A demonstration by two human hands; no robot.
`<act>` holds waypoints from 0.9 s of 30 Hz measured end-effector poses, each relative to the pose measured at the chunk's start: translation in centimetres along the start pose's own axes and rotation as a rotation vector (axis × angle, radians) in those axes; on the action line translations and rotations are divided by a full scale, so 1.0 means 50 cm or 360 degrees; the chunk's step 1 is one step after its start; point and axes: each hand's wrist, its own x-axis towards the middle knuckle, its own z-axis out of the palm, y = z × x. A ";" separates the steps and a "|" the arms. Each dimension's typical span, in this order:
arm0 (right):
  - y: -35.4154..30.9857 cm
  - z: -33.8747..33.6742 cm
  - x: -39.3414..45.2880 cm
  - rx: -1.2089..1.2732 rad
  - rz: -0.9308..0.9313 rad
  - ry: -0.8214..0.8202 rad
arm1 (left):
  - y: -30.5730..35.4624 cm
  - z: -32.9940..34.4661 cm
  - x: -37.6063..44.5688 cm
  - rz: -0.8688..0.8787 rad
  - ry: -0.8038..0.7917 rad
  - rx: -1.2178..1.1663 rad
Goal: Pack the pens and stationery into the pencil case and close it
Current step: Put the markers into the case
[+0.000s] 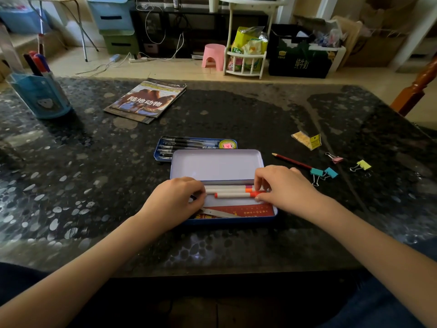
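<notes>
Markers [233, 191], three slim white barrels with orange, red and purple ends, lie side by side along the far wall of the open pencil case [236, 220]. They are probably light, stiff and slick, apt to roll, so a pinch at each end suits them better than a grab at the middle. The right hand [287, 188] pinches the capped end of the nearest marker between thumb and fingertips; the left hand [176, 202] has its fingers curled at the other ends of the barrels, though whether it grips or only steadies them cannot be told.

The case is a blue tin with a pale lining, its lid [216, 165] standing up behind the markers; a thin metal shell, likely rigid and a little slippery on the glossy table [94, 185]. A red printed card and a metal blade, perhaps scissors [218, 213], lie along its near side.

Just behind the lid sits a blue tray [157, 150] of black pens with a roll of tape. To the right, outside the case, lie a red pencil [292, 161] and several binder clips [324, 173].
</notes>
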 end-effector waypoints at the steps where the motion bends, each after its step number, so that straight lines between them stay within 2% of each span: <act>1: 0.005 -0.005 0.001 0.0073 0.0007 -0.0035 | 0.001 0.000 0.000 0.0004 0.0020 0.0009; 13: 0.014 0.012 0.006 0.0152 -0.0032 0.0004 | 0.007 -0.002 0.000 -0.0003 -0.0008 -0.0112; 18: 0.023 0.007 0.009 0.0214 -0.0042 -0.0026 | 0.009 -0.004 -0.001 -0.0089 0.0118 -0.0099; 27: 0.012 0.017 0.001 0.0077 -0.0102 0.0071 | 0.015 -0.008 0.001 -0.0118 0.0006 -0.0056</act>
